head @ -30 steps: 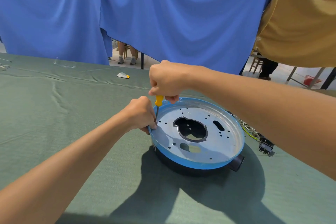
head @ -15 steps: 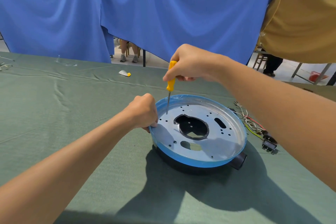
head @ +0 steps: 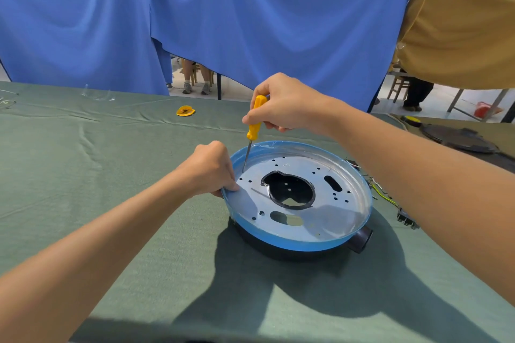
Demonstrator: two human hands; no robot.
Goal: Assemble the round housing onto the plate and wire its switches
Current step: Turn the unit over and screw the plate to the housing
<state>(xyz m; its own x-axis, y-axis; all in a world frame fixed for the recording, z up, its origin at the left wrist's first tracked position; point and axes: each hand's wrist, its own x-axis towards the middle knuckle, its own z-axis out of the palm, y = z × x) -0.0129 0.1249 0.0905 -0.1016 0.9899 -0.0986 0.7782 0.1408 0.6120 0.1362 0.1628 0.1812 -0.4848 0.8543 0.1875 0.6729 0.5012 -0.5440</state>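
head view: plate (head: 306, 220) sits on black round housing (head: 359, 241), mid-table. right hand (head: 289, 104) grips yellow screwdriver (head: 255, 122), tip at a rim hole; left hand (head: 211, 168) pinches plate edge. switches (head: 407, 219) loose beside, seemingly unwired; fastening looks underway.

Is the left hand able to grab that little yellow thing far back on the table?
Probably yes. The left hand pinches the plate's rim, but only bare green cloth lies before the yellow piece.

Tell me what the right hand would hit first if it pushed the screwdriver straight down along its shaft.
The right hand would likely drive the screwdriver tip into the metal plate near its left rim, beside the left hand; exact depth is unclear.
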